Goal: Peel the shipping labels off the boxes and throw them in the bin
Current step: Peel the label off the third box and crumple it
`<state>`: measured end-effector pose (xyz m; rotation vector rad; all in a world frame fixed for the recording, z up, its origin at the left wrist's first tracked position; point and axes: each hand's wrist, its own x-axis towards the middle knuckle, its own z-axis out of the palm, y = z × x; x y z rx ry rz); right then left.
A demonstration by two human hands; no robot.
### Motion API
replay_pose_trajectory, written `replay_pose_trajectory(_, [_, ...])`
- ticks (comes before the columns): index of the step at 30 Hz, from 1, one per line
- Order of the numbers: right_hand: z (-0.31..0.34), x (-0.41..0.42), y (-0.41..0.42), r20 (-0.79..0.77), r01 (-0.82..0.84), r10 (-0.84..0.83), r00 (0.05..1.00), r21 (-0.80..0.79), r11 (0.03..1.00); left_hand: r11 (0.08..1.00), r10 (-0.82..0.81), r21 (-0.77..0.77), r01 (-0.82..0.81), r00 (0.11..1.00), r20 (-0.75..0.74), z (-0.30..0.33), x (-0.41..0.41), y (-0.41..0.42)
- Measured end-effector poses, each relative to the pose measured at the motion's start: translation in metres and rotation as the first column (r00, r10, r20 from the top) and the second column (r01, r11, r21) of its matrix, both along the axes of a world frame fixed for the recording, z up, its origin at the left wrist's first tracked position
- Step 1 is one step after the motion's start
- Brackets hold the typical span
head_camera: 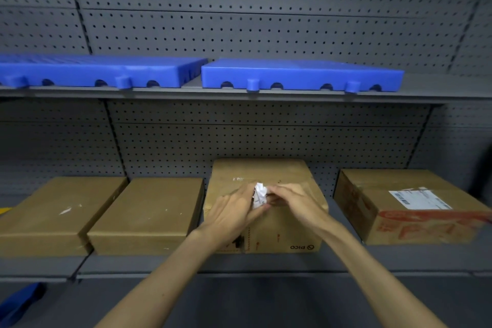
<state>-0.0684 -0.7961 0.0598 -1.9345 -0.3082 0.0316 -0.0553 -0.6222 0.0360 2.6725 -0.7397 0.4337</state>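
Note:
Several cardboard boxes stand in a row on the grey shelf [266, 263]. Over the top of the middle PICO box [282, 231], my left hand [234, 214] and my right hand [295, 204] meet. Both pinch a crumpled white shipping label [259, 194] between their fingertips. Whether part of the label still sticks to the box is hidden by the fingers. The box at the right [407, 210], with red print on its side, carries a flat white shipping label [419, 199] on its top. The two flat boxes at the left [149, 210] [58, 208] show only small white scraps.
Two blue plastic pallets [300, 74] [98, 70] lie on the upper shelf. Grey pegboard [266, 136] backs both shelves. A blue object [21, 303] shows at the bottom left corner. No bin is in view.

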Motion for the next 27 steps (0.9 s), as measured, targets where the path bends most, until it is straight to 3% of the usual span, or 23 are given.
replay_pose_trajectory(3, [0.0,-0.001,0.002,0.154,0.026,0.019,0.988,-0.29,0.957,0.999,-0.035,0.011,0.035,0.998,0.043,-0.002,0.001,0.0])
replay_pose_trajectory(5, [0.0,0.0,-0.004,0.273,0.16,-0.02,0.962,-0.498,0.852,1.0,0.002,0.01,-0.003,0.997,0.073,-0.001,0.003,0.003])
replay_pose_trajectory(7, [0.002,0.002,-0.016,0.347,0.3,-0.108,0.932,-0.566,0.768,0.997,0.071,-0.04,-0.069,0.996,0.047,-0.002,0.009,0.01])
replay_pose_trajectory(9, [0.004,0.004,-0.023,0.419,0.358,-0.125,0.899,-0.541,0.761,0.99,0.106,-0.092,-0.107,0.994,-0.021,-0.001,0.014,0.019])
replay_pose_trajectory(12, [0.006,0.002,-0.01,0.415,0.217,0.028,0.91,-0.531,0.819,0.983,0.059,-0.169,-0.074,0.994,-0.093,0.003,0.013,0.017])
replay_pose_trajectory(16, [-0.003,0.007,0.013,0.488,0.138,0.191,0.852,-0.56,0.817,0.953,-0.03,-0.301,-0.022,0.986,-0.167,0.012,0.011,0.006])
replay_pose_trajectory(22, [-0.004,0.013,0.017,0.488,0.089,0.174,0.855,-0.47,0.878,0.948,-0.115,-0.316,0.031,0.96,-0.253,0.012,0.008,0.01])
replay_pose_trajectory(27, [-0.004,0.012,0.012,0.435,0.069,0.094,0.896,-0.344,0.936,0.892,-0.249,-0.45,0.048,0.883,-0.398,0.011,0.008,0.017])
